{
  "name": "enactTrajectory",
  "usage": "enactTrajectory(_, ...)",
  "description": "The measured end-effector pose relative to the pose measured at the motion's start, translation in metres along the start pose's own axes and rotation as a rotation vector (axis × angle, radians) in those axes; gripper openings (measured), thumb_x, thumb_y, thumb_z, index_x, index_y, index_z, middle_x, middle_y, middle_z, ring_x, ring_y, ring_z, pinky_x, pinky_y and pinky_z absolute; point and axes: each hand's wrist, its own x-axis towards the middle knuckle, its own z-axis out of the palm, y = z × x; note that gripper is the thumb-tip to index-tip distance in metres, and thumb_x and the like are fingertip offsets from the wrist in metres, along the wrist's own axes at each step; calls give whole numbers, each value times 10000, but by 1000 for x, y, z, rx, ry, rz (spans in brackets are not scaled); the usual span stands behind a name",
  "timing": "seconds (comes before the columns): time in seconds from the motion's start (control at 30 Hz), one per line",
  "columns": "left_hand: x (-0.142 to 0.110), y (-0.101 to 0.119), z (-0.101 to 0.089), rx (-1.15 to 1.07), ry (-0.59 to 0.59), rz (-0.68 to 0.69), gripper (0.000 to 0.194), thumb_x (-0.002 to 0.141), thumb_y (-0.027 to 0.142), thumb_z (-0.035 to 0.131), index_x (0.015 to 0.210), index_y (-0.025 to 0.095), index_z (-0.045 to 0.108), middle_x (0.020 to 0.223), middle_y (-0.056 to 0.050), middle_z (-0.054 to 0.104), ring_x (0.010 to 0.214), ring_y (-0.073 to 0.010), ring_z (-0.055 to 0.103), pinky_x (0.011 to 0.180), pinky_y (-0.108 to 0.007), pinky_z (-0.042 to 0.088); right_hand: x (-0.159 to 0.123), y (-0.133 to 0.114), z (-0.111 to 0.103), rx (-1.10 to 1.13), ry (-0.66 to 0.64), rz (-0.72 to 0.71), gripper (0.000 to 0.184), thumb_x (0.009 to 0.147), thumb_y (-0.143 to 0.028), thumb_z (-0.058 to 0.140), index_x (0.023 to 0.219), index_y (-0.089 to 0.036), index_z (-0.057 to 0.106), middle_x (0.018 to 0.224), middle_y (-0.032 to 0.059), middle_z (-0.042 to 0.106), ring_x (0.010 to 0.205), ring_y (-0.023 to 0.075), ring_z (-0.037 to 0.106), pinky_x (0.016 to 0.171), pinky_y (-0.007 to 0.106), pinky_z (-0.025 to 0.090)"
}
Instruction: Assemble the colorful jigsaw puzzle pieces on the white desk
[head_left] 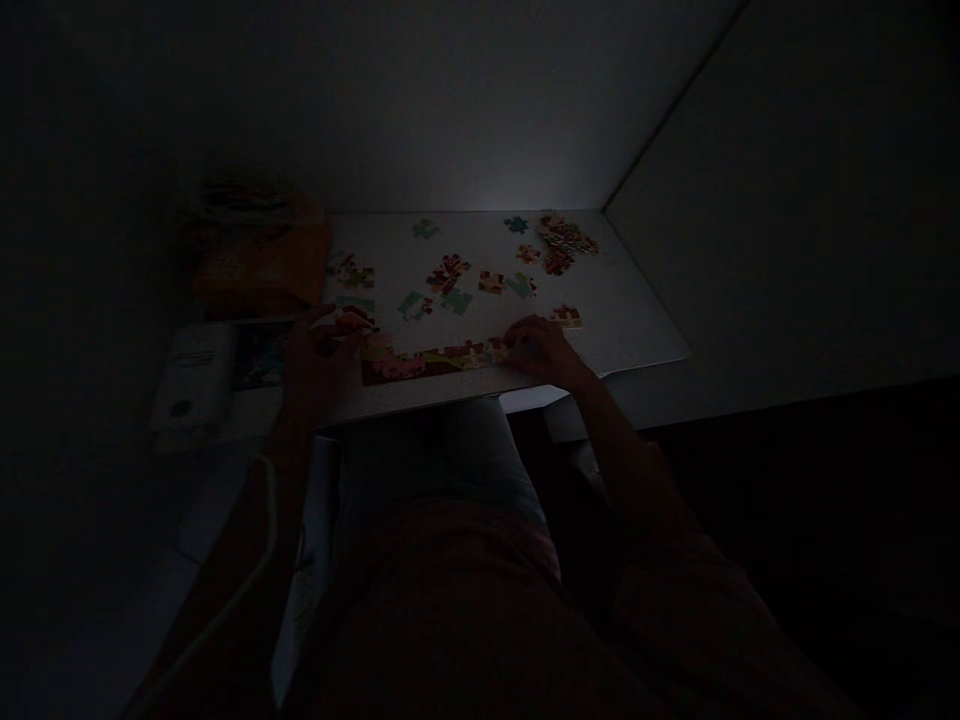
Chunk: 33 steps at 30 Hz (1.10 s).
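The scene is very dark. A strip of joined jigsaw pieces lies along the near edge of the white table. At the strip's right end, my right hand has its fingers closed on a puzzle piece, partly hidden by the fingertips. My left hand is at the strip's left end, thumb and fingers curled around a reddish-orange puzzle piece. Loose puzzle pieces are scattered beyond the strip, and one yellow-edged piece lies just past my right hand.
A heap of puzzle pieces sits at the table's far right. On the left stands an orange box, with a white box-shaped object nearer me. A wall borders the far edge. A pale cable crosses my left forearm.
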Motion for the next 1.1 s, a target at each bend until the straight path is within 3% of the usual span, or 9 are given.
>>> enactTrajectory(0.3,-1,2,1,-14,-12,-6,750,834,501,977,1464,229,674,1149,-97,840,942,-250,790,814,-381,632,0,0,3,-36,-105,-16,390,1070,-583,851,1424,-419,850,1406,82,794,1362,375,733,1236,639,484)
enactTrajectory(0.57,0,-3,0,14,-24,6,688,876,479,962,1445,258,645,1164,-99,815,936,-256,789,805,-388,648,3,-5,2,-96,-146,6,364,1099,-577,813,1438,-456,869,1433,86,753,1353,354,720,1244,631,490)
enactTrajectory(0.83,-2,5,2,1,4,-22,660,848,398,971,1423,255,681,1112,-76,830,876,-230,768,774,-355,619,2,-9,-2,-79,-137,22,376,1078,-653,795,1351,-417,898,1389,104,751,1338,358,713,1251,638,496)
enactTrajectory(1.1,-3,12,2,3,-12,-45,662,900,321,951,1479,219,647,1145,-79,827,933,-209,778,797,-323,608,1,-10,1,-130,-100,-24,393,1098,-677,740,1286,-372,901,1358,116,722,1224,339,723,1141,588,550)
